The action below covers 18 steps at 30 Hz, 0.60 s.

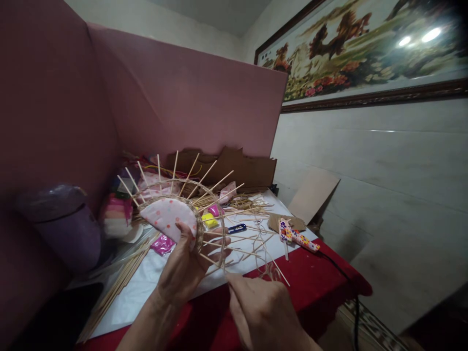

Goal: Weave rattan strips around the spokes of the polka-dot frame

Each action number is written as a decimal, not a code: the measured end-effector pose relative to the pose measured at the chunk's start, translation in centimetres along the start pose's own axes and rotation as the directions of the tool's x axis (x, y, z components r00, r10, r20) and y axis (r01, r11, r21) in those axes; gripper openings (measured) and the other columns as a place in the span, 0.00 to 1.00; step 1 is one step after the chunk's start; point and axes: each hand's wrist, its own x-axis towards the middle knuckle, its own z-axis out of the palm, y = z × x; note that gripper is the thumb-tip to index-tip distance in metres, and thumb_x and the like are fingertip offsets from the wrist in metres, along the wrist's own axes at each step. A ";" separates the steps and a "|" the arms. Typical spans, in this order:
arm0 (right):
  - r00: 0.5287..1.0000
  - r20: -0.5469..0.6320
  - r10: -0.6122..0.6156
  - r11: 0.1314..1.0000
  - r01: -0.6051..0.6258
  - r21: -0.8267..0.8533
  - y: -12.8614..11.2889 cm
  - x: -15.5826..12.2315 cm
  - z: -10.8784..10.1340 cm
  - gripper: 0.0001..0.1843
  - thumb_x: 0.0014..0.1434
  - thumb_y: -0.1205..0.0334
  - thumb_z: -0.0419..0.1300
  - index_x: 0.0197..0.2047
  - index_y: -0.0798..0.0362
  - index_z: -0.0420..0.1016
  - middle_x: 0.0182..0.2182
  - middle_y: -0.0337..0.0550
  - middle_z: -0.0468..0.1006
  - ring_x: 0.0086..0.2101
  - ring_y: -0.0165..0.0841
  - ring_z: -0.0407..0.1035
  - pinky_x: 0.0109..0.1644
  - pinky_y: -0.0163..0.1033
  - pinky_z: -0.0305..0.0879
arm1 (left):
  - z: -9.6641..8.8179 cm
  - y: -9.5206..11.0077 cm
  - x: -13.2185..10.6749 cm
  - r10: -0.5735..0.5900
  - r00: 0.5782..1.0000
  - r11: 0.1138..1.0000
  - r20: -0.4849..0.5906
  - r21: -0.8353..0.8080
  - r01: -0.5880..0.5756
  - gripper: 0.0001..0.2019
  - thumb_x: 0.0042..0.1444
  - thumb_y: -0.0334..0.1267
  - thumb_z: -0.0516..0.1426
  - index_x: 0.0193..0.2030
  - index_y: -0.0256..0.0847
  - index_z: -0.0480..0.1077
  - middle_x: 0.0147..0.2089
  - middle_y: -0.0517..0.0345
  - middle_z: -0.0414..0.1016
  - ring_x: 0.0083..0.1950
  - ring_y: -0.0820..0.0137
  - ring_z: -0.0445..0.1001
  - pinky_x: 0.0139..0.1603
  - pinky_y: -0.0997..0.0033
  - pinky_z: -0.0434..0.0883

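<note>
My left hand (186, 263) grips a half-round fan-shaped craft frame from below, thumb on its pink dotted fabric panel (168, 214) and fingers behind the rim. Thin wooden sticks (206, 178) radiate outward from the panel's corded edge. An outer ring of twine (224, 229) crosses the sticks partway along. At the lower right end of that ring, my right hand (256, 302) is closed in a pinch, seemingly on the twine; its fingertips are mostly hidden. Loose twine (268, 263) trails over the table just beyond this hand.
A flower-patterned glue gun (298, 236) rests near cardboard at the right, its cord running off the red cloth (329, 273). A blue cutter (237, 228) and yellow packet (210, 220) lie behind the frame. Loose sticks (120, 282) line the left edge; brown cardboard (241, 165) stands behind.
</note>
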 end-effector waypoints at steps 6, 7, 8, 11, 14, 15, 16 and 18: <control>0.996 -0.037 -0.081 0.990 0.076 -0.115 0.6 -0.5 -1.0 0.22 0.50 0.75 0.46 0.47 0.74 0.68 0.13 0.42 0.70 0.13 0.31 0.63 0.17 0.38 0.44 | 0.3 0.1 0.0 -0.012 1.000 1.000 0.022 -0.009 0.012 0.28 0.57 0.55 0.42 0.35 0.34 0.74 0.35 0.46 0.79 0.41 0.58 0.76 0.50 0.52 0.67; 0.997 -0.012 -0.073 0.990 0.071 -0.119 0.7 -0.5 -1.0 0.23 0.50 0.75 0.46 0.48 0.74 0.68 0.13 0.42 0.70 0.13 0.31 0.63 0.18 0.39 0.44 | 0.3 0.1 0.0 -0.013 1.000 1.000 0.015 -0.010 0.013 0.28 0.57 0.55 0.42 0.35 0.34 0.74 0.34 0.47 0.79 0.40 0.58 0.77 0.50 0.52 0.67; 0.998 0.015 -0.062 0.991 0.063 -0.120 0.8 -0.5 -1.1 0.23 0.50 0.74 0.46 0.48 0.74 0.68 0.14 0.42 0.71 0.14 0.31 0.64 0.18 0.39 0.44 | 0.4 0.1 0.0 -0.014 1.000 1.000 0.008 -0.009 0.014 0.28 0.57 0.55 0.41 0.35 0.34 0.74 0.33 0.47 0.79 0.40 0.58 0.77 0.49 0.52 0.67; 0.994 0.109 -0.018 0.997 0.026 -0.075 1.0 -0.3 -1.0 0.24 0.49 0.73 0.47 0.50 0.71 0.67 0.15 0.43 0.73 0.14 0.31 0.65 0.18 0.38 0.44 | 0.5 0.0 -0.1 -0.007 1.000 1.000 -0.010 0.019 0.008 0.29 0.58 0.54 0.41 0.35 0.33 0.74 0.34 0.46 0.79 0.39 0.58 0.77 0.49 0.52 0.68; 0.981 0.189 0.050 0.998 -0.055 0.021 0.9 0.2 -1.1 0.23 0.50 0.70 0.48 0.50 0.65 0.68 0.17 0.43 0.75 0.16 0.32 0.67 0.20 0.37 0.47 | 0.5 0.0 -0.1 -0.009 1.000 0.999 -0.024 0.052 0.010 0.28 0.58 0.54 0.41 0.35 0.33 0.74 0.36 0.45 0.79 0.40 0.58 0.76 0.48 0.54 0.68; 0.977 0.201 0.073 0.995 -0.085 0.055 0.8 0.3 -1.3 0.22 0.51 0.70 0.48 0.49 0.63 0.69 0.17 0.42 0.75 0.16 0.32 0.67 0.21 0.37 0.48 | 0.5 0.0 -0.1 -0.005 1.000 0.998 -0.024 0.056 0.007 0.28 0.58 0.53 0.41 0.35 0.34 0.74 0.37 0.45 0.79 0.40 0.59 0.76 0.49 0.54 0.68; 0.974 0.209 0.091 0.990 -0.112 0.090 0.6 0.5 -1.4 0.21 0.51 0.69 0.48 0.48 0.61 0.70 0.17 0.42 0.76 0.17 0.32 0.67 0.21 0.37 0.49 | 0.5 0.0 -0.1 -0.002 1.000 0.998 -0.020 0.057 0.003 0.28 0.58 0.53 0.41 0.35 0.34 0.74 0.37 0.45 0.79 0.41 0.58 0.76 0.49 0.53 0.68; 0.969 0.218 0.116 0.975 -0.153 0.161 0.5 0.8 -1.6 0.19 0.50 0.69 0.48 0.45 0.58 0.71 0.18 0.41 0.76 0.17 0.31 0.67 0.22 0.36 0.50 | 0.4 0.0 -0.1 0.008 1.000 0.999 -0.008 0.053 -0.007 0.27 0.58 0.53 0.42 0.35 0.33 0.74 0.37 0.45 0.79 0.42 0.57 0.76 0.49 0.53 0.67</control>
